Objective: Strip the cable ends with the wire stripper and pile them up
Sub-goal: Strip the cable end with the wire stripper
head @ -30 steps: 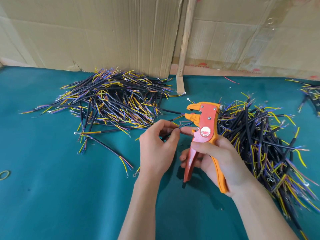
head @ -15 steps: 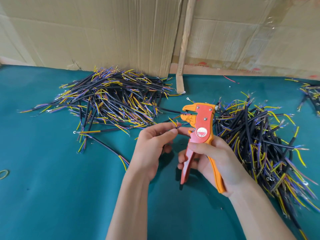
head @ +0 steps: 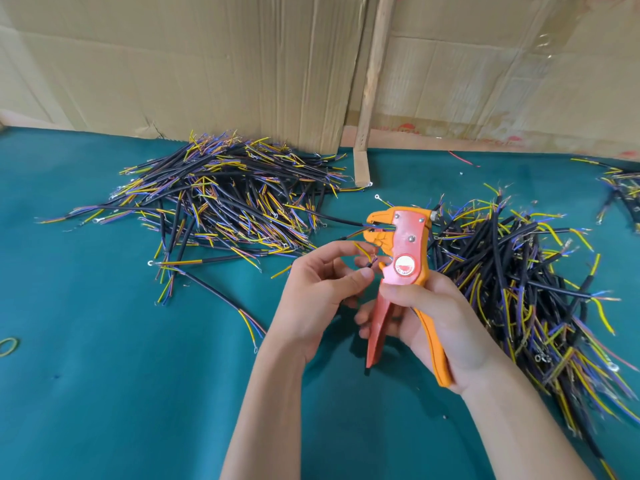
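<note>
Gripping the orange-and-red wire stripper (head: 403,258) upright, the right hand (head: 433,323) faces the left hand (head: 322,289), which pinches a short black cable (head: 367,264) with yellow wire over the green table (head: 138,393).

My left hand (head: 323,285) covers most of the cable (head: 364,255) it pinches — only the yellow core and a dark stub show past my fingertips. My right hand (head: 424,322) wraps the wire stripper (head: 403,271), hiding the middle of both handles. The right-hand pile of cables (head: 526,292) runs off the right edge; another pile (head: 621,192) is cut off there too. The print on the stripper's round label is too small to read — just red and white.
</note>
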Demonstrator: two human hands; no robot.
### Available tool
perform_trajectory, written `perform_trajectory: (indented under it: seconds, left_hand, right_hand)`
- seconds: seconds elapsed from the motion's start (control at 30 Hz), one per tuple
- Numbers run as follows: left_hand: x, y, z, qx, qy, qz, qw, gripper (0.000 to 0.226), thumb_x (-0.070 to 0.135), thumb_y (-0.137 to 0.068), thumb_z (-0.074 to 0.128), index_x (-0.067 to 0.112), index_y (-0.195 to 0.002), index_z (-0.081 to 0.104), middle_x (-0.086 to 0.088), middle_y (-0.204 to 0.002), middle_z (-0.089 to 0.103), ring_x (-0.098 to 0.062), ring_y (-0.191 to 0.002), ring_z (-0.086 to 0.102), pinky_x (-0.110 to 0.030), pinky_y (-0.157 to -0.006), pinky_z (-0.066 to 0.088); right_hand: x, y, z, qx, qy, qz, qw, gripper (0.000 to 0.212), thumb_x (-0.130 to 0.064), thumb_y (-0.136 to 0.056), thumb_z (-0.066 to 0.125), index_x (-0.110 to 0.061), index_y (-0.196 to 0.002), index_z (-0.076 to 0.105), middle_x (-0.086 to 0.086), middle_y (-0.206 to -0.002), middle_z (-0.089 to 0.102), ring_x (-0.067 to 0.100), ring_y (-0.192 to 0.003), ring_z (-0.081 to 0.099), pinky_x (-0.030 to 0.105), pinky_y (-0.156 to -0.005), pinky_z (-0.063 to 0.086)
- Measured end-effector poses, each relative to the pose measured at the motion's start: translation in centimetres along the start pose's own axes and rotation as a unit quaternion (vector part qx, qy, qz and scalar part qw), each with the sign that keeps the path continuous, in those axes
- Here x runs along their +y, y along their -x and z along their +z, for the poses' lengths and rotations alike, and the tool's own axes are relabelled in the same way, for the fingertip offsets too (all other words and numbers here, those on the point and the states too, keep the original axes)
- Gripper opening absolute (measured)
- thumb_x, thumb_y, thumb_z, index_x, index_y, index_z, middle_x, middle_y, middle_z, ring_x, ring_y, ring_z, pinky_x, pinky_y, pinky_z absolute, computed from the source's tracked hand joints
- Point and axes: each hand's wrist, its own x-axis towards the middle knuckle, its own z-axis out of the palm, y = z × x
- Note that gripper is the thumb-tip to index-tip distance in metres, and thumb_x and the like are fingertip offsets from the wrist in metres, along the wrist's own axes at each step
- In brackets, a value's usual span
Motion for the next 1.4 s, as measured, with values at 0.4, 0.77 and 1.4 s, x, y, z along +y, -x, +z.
perform_trajectory:
  seconds: [0.4, 0.77, 1.4]
  left_hand:
    - [-1.1, -0.7, -0.1, 0.126, -0.212, 0.075, 0.966, 0.025, 0.004, -0.085, 0.074, 0.027, -0.092, 0.068, 0.014, -0.055, 0.051, -0.012, -0.058, 0.048, -0.033, -0.063, 0.044]
    - [-0.8, -0.6, 0.0, 0.090, -0.210, 0.067, 0.971, 0.038, 0.005, -0.086, 0.072, 0.033, -0.110, 0.072, 0.003, -0.061, 0.051, -0.016, -0.061, 0.047, -0.032, -0.066, 0.043]
    - [-0.8, -0.6, 0.5, 0.127, -0.095, -0.003, 0.987, 0.015, 0.019, -0.076, 0.072, 0.033, -0.080, 0.072, 0.001, -0.060, 0.044, -0.022, -0.063, 0.035, -0.038, -0.066, 0.032]
  right_hand:
    - [0.2, -0.1, -0.3, 0.010, -0.002, -0.045, 0.999, 0.048, -0.008, -0.077, 0.067, -0.006, -0.125, 0.069, 0.019, -0.109, 0.067, 0.039, -0.074, 0.067, 0.047, -0.067, 0.058]
    - [0.2, 0.0, 0.0, 0.008, 0.031, -0.026, 0.999, 0.060, -0.016, -0.071, 0.077, -0.014, -0.130, 0.069, 0.020, -0.084, 0.066, 0.039, -0.077, 0.066, 0.046, -0.068, 0.057]
    - [0.1, 0.2, 0.0, -0.009, 0.057, -0.024, 0.998, 0.058, -0.009, -0.079, 0.068, -0.019, -0.136, 0.066, 0.030, -0.085, 0.061, 0.041, -0.079, 0.065, 0.043, -0.065, 0.056]
